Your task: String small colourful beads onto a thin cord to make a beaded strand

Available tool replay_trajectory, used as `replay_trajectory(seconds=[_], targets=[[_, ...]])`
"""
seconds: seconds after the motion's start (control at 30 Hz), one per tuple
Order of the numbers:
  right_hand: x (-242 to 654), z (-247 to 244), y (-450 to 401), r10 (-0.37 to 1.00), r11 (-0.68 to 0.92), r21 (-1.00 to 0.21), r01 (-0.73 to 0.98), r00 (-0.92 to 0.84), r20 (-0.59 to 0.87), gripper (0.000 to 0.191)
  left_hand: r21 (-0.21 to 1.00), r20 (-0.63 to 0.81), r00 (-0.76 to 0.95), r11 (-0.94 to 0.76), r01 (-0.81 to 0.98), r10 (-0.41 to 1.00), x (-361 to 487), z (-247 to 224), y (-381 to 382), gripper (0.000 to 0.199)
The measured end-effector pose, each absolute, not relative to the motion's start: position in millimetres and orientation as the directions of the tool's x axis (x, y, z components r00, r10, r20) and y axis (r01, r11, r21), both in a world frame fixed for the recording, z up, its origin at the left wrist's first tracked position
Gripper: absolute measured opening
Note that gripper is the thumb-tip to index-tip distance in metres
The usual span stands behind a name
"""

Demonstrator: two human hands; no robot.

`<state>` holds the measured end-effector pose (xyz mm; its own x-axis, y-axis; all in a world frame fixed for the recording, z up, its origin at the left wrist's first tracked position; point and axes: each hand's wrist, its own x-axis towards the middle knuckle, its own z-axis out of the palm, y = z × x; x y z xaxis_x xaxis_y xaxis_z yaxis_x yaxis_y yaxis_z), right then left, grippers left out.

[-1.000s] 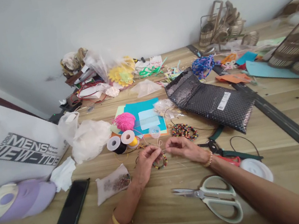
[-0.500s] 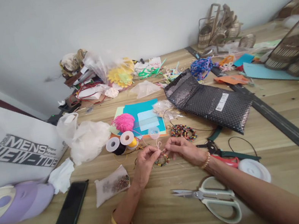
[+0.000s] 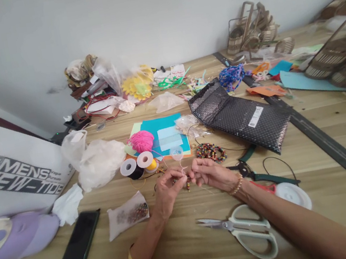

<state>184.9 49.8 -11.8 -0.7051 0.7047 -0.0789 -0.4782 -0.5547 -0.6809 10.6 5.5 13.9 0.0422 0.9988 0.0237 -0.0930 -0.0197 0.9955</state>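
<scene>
My left hand (image 3: 167, 191) and my right hand (image 3: 210, 173) meet above the wooden table (image 3: 181, 253), fingertips almost touching. Between them they pinch a thin cord with a small beaded bracelet (image 3: 187, 185) hanging from it, mostly hidden by the fingers. A loop of the cord rises above the fingertips. Just beyond the hands lie thread spools (image 3: 137, 165), a pink yarn ball (image 3: 141, 141) and a second beaded bracelet (image 3: 211, 152).
Scissors (image 3: 247, 230) lie near my right forearm, pliers (image 3: 257, 170) and a white reel (image 3: 293, 195) further right. A small bag of beads (image 3: 128, 215) and a black phone (image 3: 76, 251) lie to the left. A black padded mailer (image 3: 240, 115), coloured paper and baskets sit further back.
My hands have drawn closer together, and the bracelet, which hung as an open ring below them, is now bunched between the fingers.
</scene>
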Motion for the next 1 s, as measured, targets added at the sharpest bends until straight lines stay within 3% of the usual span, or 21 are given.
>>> replay_trajectory(seconds=[0.27, 0.67, 1.0], targets=[[184, -9, 48, 0.716, -0.532, -0.722, -0.442, -0.691, -0.105, 0.03, 0.904, -0.075, 0.11, 0.115, -0.412, 0.991, 20, 14, 5, 0.024], [181, -9, 45, 0.791, -0.278, -0.886, -0.371, -0.611, 0.008, 0.036, 0.948, -0.14, 0.113, 0.166, -0.271, 0.984, 17, 2, 7, 0.023], [185, -4, 45, 0.786, -0.218, -0.933, -0.286, -0.618, 0.006, 0.037, 0.963, -0.14, 0.103, 0.159, -0.216, 0.985, 17, 4, 5, 0.026]])
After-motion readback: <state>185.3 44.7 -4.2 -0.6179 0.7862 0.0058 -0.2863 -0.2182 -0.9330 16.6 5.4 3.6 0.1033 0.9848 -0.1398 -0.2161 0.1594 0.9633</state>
